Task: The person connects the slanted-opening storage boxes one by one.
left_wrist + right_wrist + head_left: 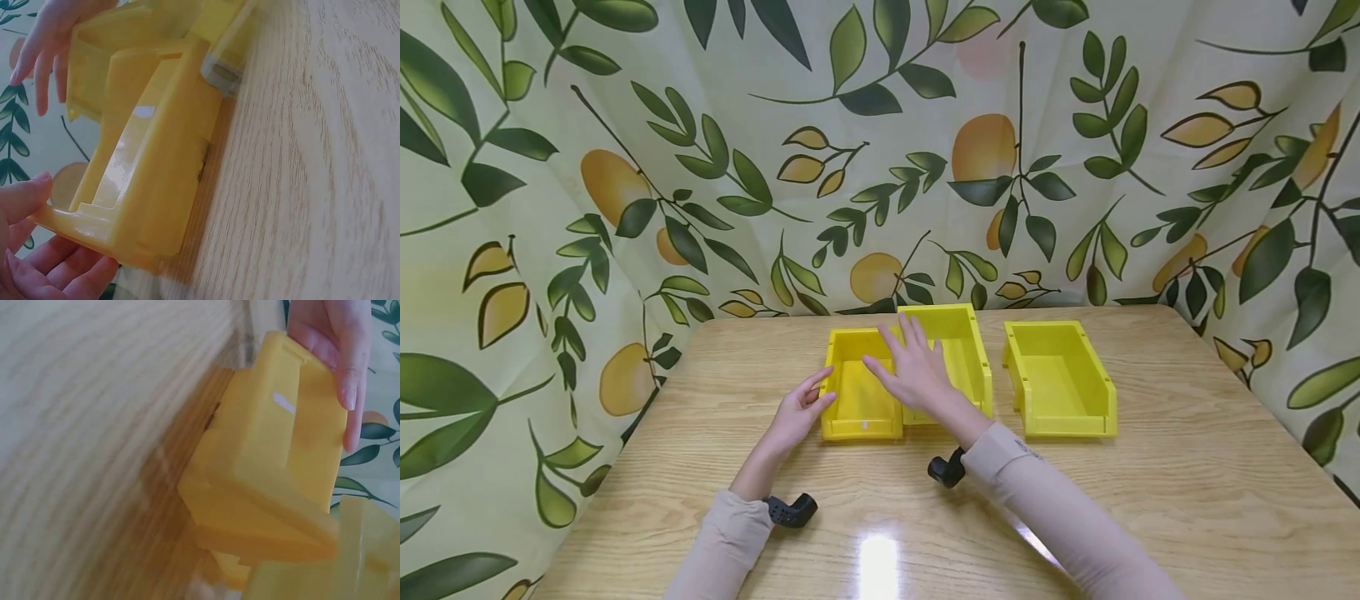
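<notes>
A deep yellow open-front storage bin (pixel 859 392) stands leftmost on the table, with a small white mark (pixel 145 112) on its front lip. My left hand (pixel 796 417) holds its left side wall; in the left wrist view the thumb (pixel 28 197) lies at the rim and the fingers curl against the outside. My right hand (pixel 917 371) hovers with spread fingers above the place where this bin and a lighter yellow middle bin (pixel 966 354) meet. It grips nothing. Part of the middle bin is hidden behind the right hand and wrist.
To the right, apart from the other two, stands a third yellow bin (pixel 1063 383). All are on a wood-grain table (pixel 1165 483). A leaf-and-fruit patterned curtain (pixel 880 208) hangs behind the table. Each wrist carries a black camera (pixel 793 510).
</notes>
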`<state>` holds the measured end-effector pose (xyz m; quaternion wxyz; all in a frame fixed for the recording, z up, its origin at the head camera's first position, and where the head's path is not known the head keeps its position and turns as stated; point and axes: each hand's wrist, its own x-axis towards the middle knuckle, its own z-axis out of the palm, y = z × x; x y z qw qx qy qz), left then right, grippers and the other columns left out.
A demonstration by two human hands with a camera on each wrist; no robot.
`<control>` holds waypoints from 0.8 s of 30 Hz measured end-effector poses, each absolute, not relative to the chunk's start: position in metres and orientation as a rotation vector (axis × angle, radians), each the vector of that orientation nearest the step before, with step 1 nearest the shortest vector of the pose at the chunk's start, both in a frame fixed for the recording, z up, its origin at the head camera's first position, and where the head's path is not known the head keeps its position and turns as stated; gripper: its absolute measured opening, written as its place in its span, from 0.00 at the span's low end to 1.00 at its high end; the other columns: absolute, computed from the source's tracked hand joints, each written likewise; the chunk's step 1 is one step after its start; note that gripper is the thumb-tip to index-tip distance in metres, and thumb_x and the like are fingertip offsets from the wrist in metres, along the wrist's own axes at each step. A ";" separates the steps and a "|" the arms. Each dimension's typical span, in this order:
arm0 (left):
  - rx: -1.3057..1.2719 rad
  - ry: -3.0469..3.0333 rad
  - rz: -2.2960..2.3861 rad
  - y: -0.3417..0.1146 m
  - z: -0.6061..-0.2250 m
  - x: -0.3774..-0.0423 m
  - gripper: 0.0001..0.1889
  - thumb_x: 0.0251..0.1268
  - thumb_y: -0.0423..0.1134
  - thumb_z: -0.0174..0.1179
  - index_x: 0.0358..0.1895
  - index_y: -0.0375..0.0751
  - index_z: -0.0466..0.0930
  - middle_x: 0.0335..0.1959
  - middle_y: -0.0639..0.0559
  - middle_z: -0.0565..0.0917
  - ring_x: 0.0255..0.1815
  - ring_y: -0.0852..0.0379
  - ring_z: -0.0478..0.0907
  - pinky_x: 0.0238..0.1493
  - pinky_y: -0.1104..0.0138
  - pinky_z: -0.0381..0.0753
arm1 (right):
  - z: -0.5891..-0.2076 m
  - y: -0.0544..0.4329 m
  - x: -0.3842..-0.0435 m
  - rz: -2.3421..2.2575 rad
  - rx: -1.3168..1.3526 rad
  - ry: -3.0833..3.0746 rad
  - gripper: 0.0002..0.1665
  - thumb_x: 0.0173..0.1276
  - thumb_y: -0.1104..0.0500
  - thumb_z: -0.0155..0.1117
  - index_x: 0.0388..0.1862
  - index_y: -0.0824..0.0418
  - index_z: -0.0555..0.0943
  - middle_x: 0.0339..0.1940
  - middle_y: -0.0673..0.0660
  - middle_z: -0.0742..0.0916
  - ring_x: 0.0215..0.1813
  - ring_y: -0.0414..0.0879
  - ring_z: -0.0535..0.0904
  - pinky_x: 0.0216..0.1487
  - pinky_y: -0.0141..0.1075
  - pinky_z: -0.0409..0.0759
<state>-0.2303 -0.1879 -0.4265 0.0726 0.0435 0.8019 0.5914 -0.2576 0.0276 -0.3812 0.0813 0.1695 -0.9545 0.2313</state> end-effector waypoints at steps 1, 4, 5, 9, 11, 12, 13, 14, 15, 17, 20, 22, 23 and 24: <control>0.129 2.407 1.779 -0.188 -0.427 -0.230 0.27 0.74 0.36 0.50 0.74 0.46 0.60 0.69 0.34 0.71 0.68 0.40 0.72 0.66 0.54 0.76 | -0.381 0.027 -0.259 0.673 0.505 -2.862 0.41 0.71 0.30 0.42 0.76 0.49 0.59 0.81 0.62 0.53 0.82 0.60 0.45 0.71 0.72 0.53; 0.137 2.411 1.772 -0.188 -0.427 -0.230 0.27 0.74 0.36 0.50 0.74 0.47 0.60 0.69 0.34 0.70 0.68 0.40 0.72 0.66 0.54 0.76 | -0.378 0.024 -0.261 0.634 0.504 -2.890 0.42 0.71 0.30 0.41 0.76 0.49 0.59 0.81 0.62 0.52 0.82 0.59 0.44 0.72 0.73 0.50; 0.134 2.410 1.770 -0.188 -0.427 -0.230 0.27 0.74 0.36 0.50 0.74 0.47 0.60 0.69 0.34 0.70 0.68 0.41 0.72 0.66 0.54 0.76 | -0.377 0.023 -0.261 0.615 0.506 -2.901 0.42 0.71 0.29 0.41 0.76 0.49 0.58 0.81 0.62 0.52 0.82 0.59 0.44 0.72 0.72 0.49; 0.129 2.408 1.765 -0.187 -0.427 -0.230 0.27 0.74 0.37 0.51 0.73 0.48 0.60 0.69 0.35 0.70 0.69 0.41 0.71 0.66 0.54 0.75 | -0.376 0.020 -0.262 0.562 0.509 -2.933 0.42 0.70 0.29 0.41 0.77 0.48 0.57 0.81 0.62 0.53 0.82 0.59 0.43 0.72 0.73 0.47; 0.127 2.405 1.769 -0.187 -0.428 -0.231 0.27 0.74 0.36 0.51 0.73 0.48 0.60 0.69 0.35 0.71 0.69 0.41 0.71 0.67 0.53 0.75 | -0.377 0.019 -0.262 0.534 0.506 -2.942 0.43 0.70 0.28 0.41 0.77 0.47 0.57 0.81 0.62 0.53 0.82 0.59 0.43 0.72 0.73 0.47; 0.128 2.405 1.770 -0.187 -0.428 -0.231 0.27 0.74 0.36 0.51 0.73 0.48 0.60 0.69 0.35 0.71 0.69 0.41 0.71 0.67 0.53 0.75 | -0.378 0.018 -0.263 0.526 0.505 -2.943 0.43 0.70 0.28 0.41 0.77 0.47 0.56 0.81 0.62 0.54 0.82 0.59 0.43 0.72 0.73 0.48; 0.127 2.404 1.771 -0.187 -0.428 -0.231 0.27 0.74 0.36 0.51 0.73 0.48 0.60 0.69 0.35 0.70 0.69 0.41 0.71 0.67 0.53 0.75 | -0.378 0.018 -0.263 0.525 0.504 -2.944 0.43 0.70 0.28 0.41 0.77 0.47 0.56 0.81 0.62 0.53 0.82 0.59 0.43 0.72 0.73 0.48; 0.128 2.403 1.771 -0.187 -0.428 -0.231 0.27 0.74 0.37 0.51 0.73 0.48 0.60 0.69 0.35 0.70 0.69 0.41 0.71 0.67 0.53 0.75 | -0.379 0.018 -0.263 0.530 0.503 -2.942 0.43 0.70 0.28 0.42 0.77 0.47 0.56 0.81 0.62 0.53 0.83 0.59 0.43 0.72 0.73 0.47; 0.127 2.405 1.769 -0.188 -0.428 -0.231 0.27 0.74 0.37 0.51 0.73 0.48 0.60 0.70 0.35 0.70 0.69 0.41 0.71 0.67 0.53 0.75 | -0.379 0.018 -0.263 0.534 0.501 -2.943 0.43 0.69 0.28 0.42 0.77 0.47 0.56 0.81 0.61 0.52 0.83 0.58 0.42 0.73 0.73 0.47; 0.130 2.407 1.768 -0.188 -0.429 -0.231 0.27 0.74 0.37 0.51 0.74 0.47 0.60 0.70 0.35 0.70 0.69 0.41 0.71 0.67 0.53 0.74 | -0.380 0.018 -0.263 0.552 0.502 -2.937 0.44 0.69 0.28 0.42 0.77 0.47 0.56 0.82 0.62 0.50 0.83 0.58 0.42 0.73 0.73 0.47; 0.138 2.405 1.769 -0.189 -0.429 -0.231 0.27 0.74 0.36 0.50 0.74 0.46 0.59 0.70 0.34 0.70 0.69 0.40 0.71 0.68 0.52 0.74 | -0.381 0.017 -0.263 0.585 0.495 -2.923 0.45 0.69 0.28 0.44 0.77 0.49 0.56 0.82 0.62 0.48 0.83 0.58 0.41 0.73 0.72 0.47; 0.144 2.403 1.774 -0.190 -0.429 -0.231 0.27 0.74 0.36 0.50 0.74 0.45 0.59 0.70 0.34 0.70 0.69 0.40 0.70 0.68 0.52 0.74 | -0.382 0.016 -0.263 0.609 0.489 -2.912 0.46 0.68 0.28 0.45 0.77 0.49 0.56 0.81 0.63 0.48 0.83 0.58 0.41 0.73 0.72 0.47; 0.145 2.401 1.777 -0.190 -0.429 -0.231 0.27 0.74 0.36 0.50 0.74 0.45 0.59 0.70 0.34 0.70 0.69 0.40 0.70 0.68 0.52 0.74 | -0.382 0.016 -0.264 0.621 0.485 -2.910 0.46 0.68 0.28 0.45 0.77 0.50 0.56 0.81 0.63 0.48 0.83 0.58 0.41 0.73 0.72 0.47; 0.146 2.403 1.774 -0.190 -0.429 -0.231 0.27 0.74 0.36 0.50 0.74 0.45 0.59 0.70 0.34 0.69 0.69 0.40 0.70 0.68 0.52 0.74 | -0.382 0.015 -0.264 0.632 0.483 -2.909 0.46 0.68 0.28 0.46 0.77 0.50 0.56 0.81 0.64 0.48 0.83 0.58 0.41 0.73 0.72 0.47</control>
